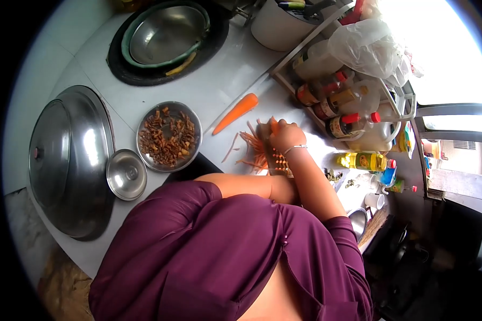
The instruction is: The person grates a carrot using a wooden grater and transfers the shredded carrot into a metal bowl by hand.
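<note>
My right hand (288, 135), with a bracelet at the wrist, is closed on a piece of carrot (273, 124) and presses it against a flat metal grater (276, 159). Orange carrot shreds (256, 148) lie on the counter along the grater's left side. My left forearm (246, 186) reaches across in front of my body to the grater's near end. Its hand is hidden behind my right forearm, so its fingers do not show. A whole peeled carrot (235, 113) rests on the counter to the left of the grater.
Left of the carrot stand a steel bowl of brown chopped food (168, 136), a small metal lid (126, 174) and a large domed lid (72, 160). A metal basin (168, 35) is behind. Bottles crowd a rack (300, 107) at right, near an oil bottle (365, 160) and white cup (375, 200).
</note>
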Available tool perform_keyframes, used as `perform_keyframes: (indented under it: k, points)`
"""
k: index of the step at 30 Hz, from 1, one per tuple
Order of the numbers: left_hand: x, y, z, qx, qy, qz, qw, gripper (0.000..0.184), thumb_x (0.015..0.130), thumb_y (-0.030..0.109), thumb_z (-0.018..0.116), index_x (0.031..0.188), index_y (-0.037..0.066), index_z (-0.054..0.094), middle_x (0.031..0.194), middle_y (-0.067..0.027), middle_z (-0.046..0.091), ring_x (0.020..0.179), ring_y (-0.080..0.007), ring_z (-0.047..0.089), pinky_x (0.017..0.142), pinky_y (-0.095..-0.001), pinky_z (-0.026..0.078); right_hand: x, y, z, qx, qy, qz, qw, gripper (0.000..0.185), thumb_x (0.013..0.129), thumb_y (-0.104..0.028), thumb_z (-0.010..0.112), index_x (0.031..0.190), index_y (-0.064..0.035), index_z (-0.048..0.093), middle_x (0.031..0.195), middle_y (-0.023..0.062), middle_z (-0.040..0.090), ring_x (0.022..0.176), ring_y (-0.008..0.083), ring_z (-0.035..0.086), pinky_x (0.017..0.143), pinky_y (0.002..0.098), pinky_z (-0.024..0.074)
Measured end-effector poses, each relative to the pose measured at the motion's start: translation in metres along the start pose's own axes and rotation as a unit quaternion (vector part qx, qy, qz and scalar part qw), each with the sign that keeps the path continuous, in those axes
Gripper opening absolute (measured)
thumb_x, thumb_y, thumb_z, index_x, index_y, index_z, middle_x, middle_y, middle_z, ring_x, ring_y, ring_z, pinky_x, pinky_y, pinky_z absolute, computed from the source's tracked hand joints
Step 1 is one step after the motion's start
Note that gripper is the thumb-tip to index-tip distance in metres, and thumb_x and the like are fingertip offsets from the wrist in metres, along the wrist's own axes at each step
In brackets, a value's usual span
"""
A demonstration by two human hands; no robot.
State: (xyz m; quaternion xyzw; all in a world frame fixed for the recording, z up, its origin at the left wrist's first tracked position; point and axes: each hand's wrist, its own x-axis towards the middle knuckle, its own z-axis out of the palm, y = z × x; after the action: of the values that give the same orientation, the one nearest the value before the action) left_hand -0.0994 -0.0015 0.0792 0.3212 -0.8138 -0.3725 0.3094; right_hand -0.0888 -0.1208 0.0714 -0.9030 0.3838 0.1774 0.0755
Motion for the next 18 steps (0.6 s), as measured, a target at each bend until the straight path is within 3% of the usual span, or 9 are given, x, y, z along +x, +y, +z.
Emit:
perform_keyframes:
  k: [3,6,7,8,12,14,15,18]
  points:
    - [-0.003,-0.001,-0.016,0.063,-0.099,-0.038,0.992,0.035,0.09,0.028,0.052,0.11,0.005,0.069,0.114,-0.0181,0.066,0.105,-0.0347,0.062,0.09,-0.042,0.049,0.016,0.007,0.003,0.064,0.029,0.044,0.997,0.044,0.08,-0.034,0.062,0.114,-0.0058,0.061,0.104,0.0254,0.064,0.099,0.038,0.064,0.087,0.042,0.0519]
    - [-0.002,0.0,-0.011,0.06,-0.1,-0.043,0.992,0.032,0.09,0.026,0.05,0.105,0.004,0.069,0.108,-0.0169,0.068,0.099,-0.0345,0.064,0.086,-0.0437,0.05,0.035,0.037,0.017,0.164,0.074,0.118,0.976,0.053,0.079,-0.042,0.064,0.119,-0.0077,0.062,0.11,0.0218,0.067,0.103,0.0344,0.065,0.088,0.0396,0.0512]
    - [-0.001,-0.012,0.003,0.182,-0.04,0.059,0.981,0.028,0.089,0.024,0.051,0.098,0.005,0.068,0.1,-0.0142,0.068,0.096,-0.0333,0.063,0.083,-0.0428,0.052,0.034,0.044,0.01,0.219,0.068,0.142,0.963,0.053,0.078,-0.043,0.065,0.118,-0.0081,0.064,0.108,0.0205,0.068,0.103,0.033,0.065,0.088,0.0383,0.051]
    - [-0.002,-0.031,0.022,0.169,0.051,0.115,0.978,0.024,0.087,0.024,0.052,0.093,0.006,0.066,0.093,-0.0123,0.066,0.094,-0.032,0.062,0.082,-0.0412,0.052,0.027,0.051,0.006,0.274,0.06,0.169,0.945,0.053,0.077,-0.044,0.065,0.116,-0.0086,0.066,0.106,0.0193,0.069,0.103,0.0316,0.066,0.088,0.037,0.0509]
    - [0.002,-0.027,0.015,0.159,0.07,0.117,0.978,0.021,0.085,0.022,0.054,0.089,0.006,0.066,0.092,-0.0109,0.066,0.094,-0.0301,0.062,0.082,-0.0405,0.052,-0.041,0.067,-0.029,0.26,0.005,0.043,0.965,0.049,0.076,-0.039,0.067,0.115,-0.009,0.067,0.099,0.0178,0.071,0.093,0.0322,0.069,0.082,0.0372,0.0524]
    - [0.009,-0.022,0.005,0.165,-0.018,0.101,0.981,0.019,0.083,0.019,0.054,0.089,0.006,0.067,0.089,-0.0114,0.067,0.091,-0.0305,0.064,0.081,-0.0404,0.052,-0.091,0.053,-0.059,0.137,-0.047,-0.005,0.989,0.047,0.076,-0.04,0.072,0.113,-0.0107,0.069,0.089,0.016,0.072,0.086,0.0288,0.071,0.078,0.0368,0.0539]
    - [0.01,-0.01,-0.004,0.121,-0.052,0.045,0.99,0.018,0.081,0.016,0.054,0.083,0.005,0.068,0.085,-0.0125,0.067,0.087,-0.0314,0.065,0.08,-0.0403,0.052,-0.111,0.052,-0.067,0.125,-0.053,-0.025,0.99,0.044,0.076,-0.038,0.071,0.112,-0.0135,0.069,0.093,0.0177,0.071,0.088,0.0321,0.069,0.081,0.039,0.0538]
    - [0.018,-0.025,0.022,-0.022,-0.011,0.001,1.0,0.023,0.081,0.018,0.053,0.075,0.002,0.069,0.088,-0.0131,0.068,0.087,-0.0314,0.066,0.08,-0.0408,0.051,-0.131,0.053,-0.074,0.072,-0.041,-0.058,0.995,0.041,0.077,-0.035,0.065,0.113,-0.0159,0.067,0.09,0.0215,0.067,0.083,0.0384,0.067,0.078,0.0448,0.0541]
